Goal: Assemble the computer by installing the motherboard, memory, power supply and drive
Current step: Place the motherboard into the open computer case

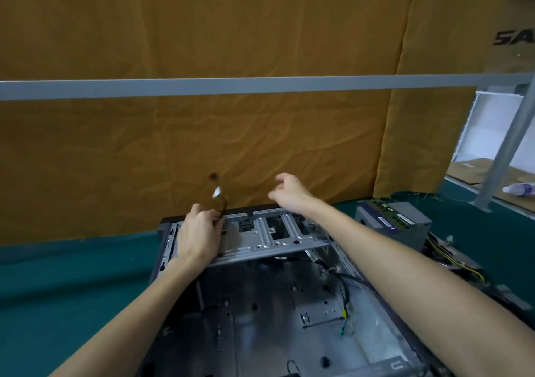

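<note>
An open computer case (260, 318) lies flat on the green table, its interior bare metal with loose cables (344, 292) at the right side. A silver drive cage (269, 240) spans the far end. My left hand (199, 234) lies on the cage's left end and pinches a thin black cable (222, 202) with a white connector that sticks up. My right hand (289, 192) hovers above the cage's far edge, fingers loosely curled, holding nothing. A grey power supply (396, 226) stands to the right of the case with memory sticks (389, 213) on top.
A brown cloth backdrop with a grey horizontal bar (260, 85) hangs just behind the case. Yellow and black wires (451, 260) trail from the power supply. A metal post (509, 145), cardboard and a white bottle (519, 189) are at the far right.
</note>
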